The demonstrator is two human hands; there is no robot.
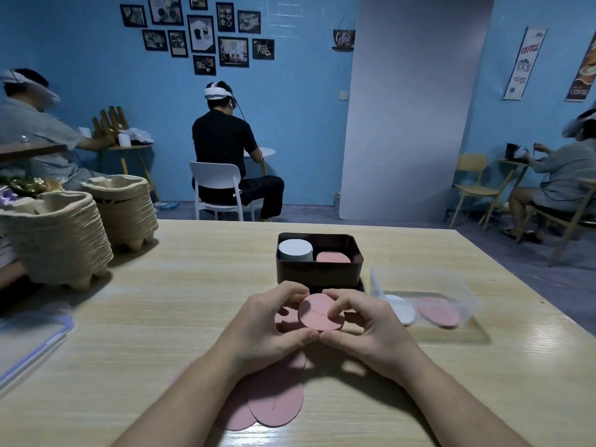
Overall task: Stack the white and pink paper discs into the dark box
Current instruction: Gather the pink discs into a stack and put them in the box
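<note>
The dark box [319,274] stands at mid-table, holding a tall white disc stack [295,249] on its left and a lower pink stack [332,257] on its right. Just in front of it, my left hand [269,327] and my right hand [364,330] together pinch a small stack of pink discs [317,312] by its edges, thumbs meeting at its near side. More loose pink discs [274,398] lie on the table under my forearms, partly hidden.
A clear plastic tub [425,296] right of the box holds white discs [401,309] and pink discs [438,311]. Stacks of pulp egg trays [61,240] stand at the left. A clear lid [29,337] lies at the left edge. People sit at tables beyond.
</note>
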